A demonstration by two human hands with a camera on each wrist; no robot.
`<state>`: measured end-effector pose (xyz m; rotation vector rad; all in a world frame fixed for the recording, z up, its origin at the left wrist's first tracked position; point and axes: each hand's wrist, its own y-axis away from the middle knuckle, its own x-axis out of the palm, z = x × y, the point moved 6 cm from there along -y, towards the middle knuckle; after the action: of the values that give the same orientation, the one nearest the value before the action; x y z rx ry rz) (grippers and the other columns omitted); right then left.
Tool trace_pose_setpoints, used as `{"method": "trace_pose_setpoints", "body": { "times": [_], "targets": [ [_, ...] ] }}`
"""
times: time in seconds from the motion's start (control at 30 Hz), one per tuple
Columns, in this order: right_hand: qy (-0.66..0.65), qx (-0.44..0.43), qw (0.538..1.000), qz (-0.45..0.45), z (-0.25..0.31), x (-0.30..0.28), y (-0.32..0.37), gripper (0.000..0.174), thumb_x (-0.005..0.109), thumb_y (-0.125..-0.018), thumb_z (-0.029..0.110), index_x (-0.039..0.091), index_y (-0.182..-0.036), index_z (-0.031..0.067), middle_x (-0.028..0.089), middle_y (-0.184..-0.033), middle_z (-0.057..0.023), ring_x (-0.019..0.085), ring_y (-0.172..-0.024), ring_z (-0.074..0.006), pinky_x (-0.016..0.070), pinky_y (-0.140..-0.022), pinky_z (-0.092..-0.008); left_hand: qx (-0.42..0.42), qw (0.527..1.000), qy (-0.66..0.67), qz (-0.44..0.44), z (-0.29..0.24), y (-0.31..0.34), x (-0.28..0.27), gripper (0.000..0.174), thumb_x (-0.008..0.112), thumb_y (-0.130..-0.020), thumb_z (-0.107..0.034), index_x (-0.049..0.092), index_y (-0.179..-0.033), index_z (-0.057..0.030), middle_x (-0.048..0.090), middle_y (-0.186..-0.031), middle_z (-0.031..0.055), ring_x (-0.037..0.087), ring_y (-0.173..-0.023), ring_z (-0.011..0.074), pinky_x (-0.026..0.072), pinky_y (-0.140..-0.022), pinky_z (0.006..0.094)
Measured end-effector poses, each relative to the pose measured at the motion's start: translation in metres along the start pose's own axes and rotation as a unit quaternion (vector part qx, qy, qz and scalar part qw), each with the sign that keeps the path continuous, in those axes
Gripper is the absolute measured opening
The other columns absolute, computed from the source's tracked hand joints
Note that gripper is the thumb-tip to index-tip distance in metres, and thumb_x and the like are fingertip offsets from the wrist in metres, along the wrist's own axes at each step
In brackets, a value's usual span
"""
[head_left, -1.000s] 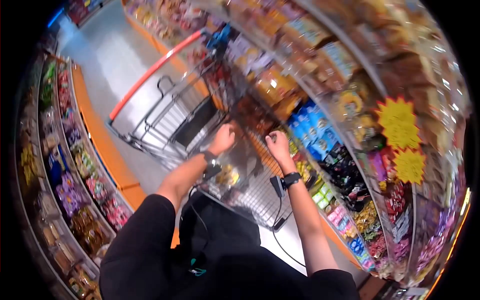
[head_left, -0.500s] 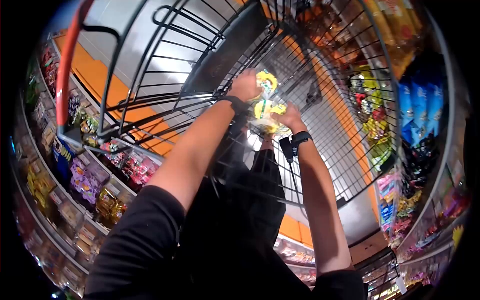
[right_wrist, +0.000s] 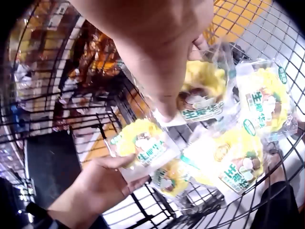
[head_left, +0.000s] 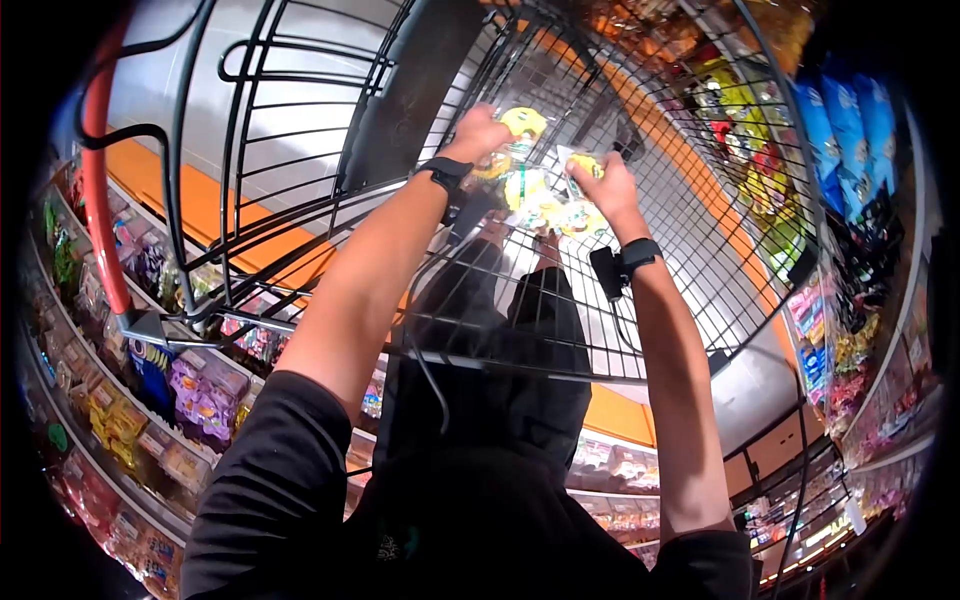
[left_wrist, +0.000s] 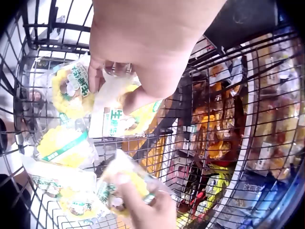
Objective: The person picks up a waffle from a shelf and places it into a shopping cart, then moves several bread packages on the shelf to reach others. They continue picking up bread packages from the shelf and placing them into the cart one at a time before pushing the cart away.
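My left hand [head_left: 480, 132] pinched one yellow-and-white packet [right_wrist: 147, 145], and my right hand [head_left: 612, 190] pinched a second packet [right_wrist: 205, 102], both inside the wire shopping cart [head_left: 404, 110]. Three loose packets [right_wrist: 236, 162] lay close together toward the cart's edge nearest my legs. Beyond its right edge were blue bags [head_left: 850, 140].

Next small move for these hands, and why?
Probably the right hand should set its packet down beside the loose packets in the cart: the left hand grips a similar packet, so neither hand looks free.
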<state>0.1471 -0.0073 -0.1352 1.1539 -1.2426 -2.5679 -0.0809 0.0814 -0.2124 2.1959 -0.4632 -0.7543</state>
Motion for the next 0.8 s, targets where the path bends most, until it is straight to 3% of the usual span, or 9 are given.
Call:
{"method": "trace_pose_setpoints", "body": {
  "times": [0.07, 0.1, 0.2, 0.33, 0.53, 0.6, 0.67, 0.7, 0.8],
  "targets": [
    [-0.187, 0.01, 0.982, -0.015, 0.002, -0.028, 0.01, 0.061, 0.076, -0.072, 0.046, 0.057, -0.098, -0.0061, 0.067, -0.09, -0.0156, 0.066, -0.084, -0.0215, 0.0516, -0.075, -0.0336, 0.007, 0.999, -0.034, -0.022, -0.021, 0.009, -0.021, 0.073, 0.08, -0.063, -0.025, 0.05, -0.12, 0.009, 0.06, -0.114, 0.0246, 0.061, -0.104, 0.0321, 0.0474, -0.085, 0.0357],
    [-0.292, -0.067, 0.954, 0.017, 0.001, -0.034, 0.005, 0.058, 0.075, -0.077, 0.04, 0.057, -0.101, -0.0094, 0.067, -0.089, -0.012, 0.064, -0.082, -0.0146, 0.0512, -0.071, -0.0278, -0.005, 0.998, -0.013, -0.055, -0.022, 0.008, -0.025, 0.073, 0.081, -0.064, -0.024, 0.048, -0.12, 0.0102, 0.061, -0.11, 0.0239, 0.062, -0.1, 0.0299, 0.0483, -0.082, 0.0341],
    [-0.384, -0.067, 0.921, -0.03, 0.003, -0.08, 0.022, 0.054, 0.074, -0.08, 0.037, 0.057, -0.106, -0.0082, 0.067, -0.09, -0.0091, 0.063, -0.081, -0.0124, 0.0512, -0.071, -0.0268, 0.012, 0.988, 0.154, 0.031, -0.071, 0.044, -0.035, 0.064, 0.079, -0.07, -0.019, 0.048, -0.119, 0.0076, 0.063, -0.101, 0.016, 0.064, -0.087, 0.0208, 0.0503, -0.073, 0.0342],
    [-0.514, -0.086, 0.852, 0.05, 0.032, -0.152, 0.084, 0.041, 0.072, -0.084, 0.028, 0.058, -0.107, -0.0025, 0.067, -0.096, -0.0076, 0.063, -0.083, -0.012, 0.0516, -0.074, -0.0269, 0.098, 0.96, 0.242, 0.103, -0.153, 0.113, -0.027, 0.054, 0.075, -0.075, -0.011, 0.047, -0.118, 0.0031, 0.064, -0.103, 0.0122, 0.063, -0.089, 0.0175, 0.0499, -0.073, 0.0297],
    [-0.468, -0.206, 0.855, 0.087, 0.036, -0.265, 0.159, 0.04, 0.075, -0.078, 0.014, 0.059, -0.111, -0.0033, 0.066, -0.101, -0.007, 0.064, -0.088, -0.0146, 0.0531, -0.078, -0.0286, 0.249, 0.921, 0.229, 0.195, -0.269, 0.218, 0.011, 0.047, 0.072, -0.081, -0.013, 0.049, -0.12, -0.0002, 0.064, -0.104, 0.0096, 0.062, -0.095, 0.0165, 0.0492, -0.08, 0.0304],
    [-0.405, -0.139, 0.895, 0.126, 0.013, -0.296, 0.175, 0.044, 0.077, -0.075, 0.014, 0.059, -0.111, -0.0039, 0.066, -0.1, -0.0072, 0.063, -0.087, -0.0153, 0.0529, -0.078, -0.0289, 0.255, 0.918, 0.234, 0.193, -0.306, 0.254, 0.024, 0.046, 0.071, -0.083, -0.015, 0.048, -0.121, -0.002, 0.064, -0.106, 0.0088, 0.062, -0.096, 0.0159, 0.05, -0.078, 0.0306],
    [-0.329, -0.195, 0.923, 0.051, 0.005, -0.335, 0.194, 0.049, 0.078, -0.072, 0.013, 0.057, -0.112, -0.0043, 0.065, -0.099, -0.0078, 0.062, -0.089, -0.0177, 0.051, -0.082, -0.0309, 0.295, 0.903, 0.23, 0.209, -0.337, 0.27, 0.041, 0.038, 0.067, -0.086, -0.014, 0.05, -0.119, -0.0063, 0.064, -0.104, 0.0038, 0.061, -0.094, 0.013, 0.0506, -0.076, 0.0311],
    [-0.3, -0.245, 0.917, -0.093, -0.001, -0.363, 0.211, 0.058, 0.078, -0.071, 0.011, 0.05, -0.118, -0.0056, 0.062, -0.104, -0.0089, 0.059, -0.096, -0.02, 0.047, -0.089, -0.032, 0.315, 0.899, 0.226, 0.203, -0.351, 0.275, 0.047, 0.037, 0.066, -0.087, -0.013, 0.05, -0.119, -0.005, 0.064, -0.105, 0.0052, 0.061, -0.094, 0.0141, 0.0507, -0.076, 0.0302],
    [-0.268, -0.258, 0.926, -0.06, -0.011, -0.417, 0.242, 0.07, 0.079, -0.069, 0.009, 0.041, -0.127, -0.0044, 0.054, -0.114, -0.0124, 0.053, -0.106, -0.0205, 0.0421, -0.095, -0.0323, 0.361, 0.879, 0.232, 0.21, -0.406, 0.318, 0.057, 0.04, 0.065, -0.087, -0.012, 0.049, -0.121, -0.001, 0.062, -0.108, 0.0085, 0.06, -0.095, 0.0158, 0.0503, -0.078, 0.0302]
  ]
}}
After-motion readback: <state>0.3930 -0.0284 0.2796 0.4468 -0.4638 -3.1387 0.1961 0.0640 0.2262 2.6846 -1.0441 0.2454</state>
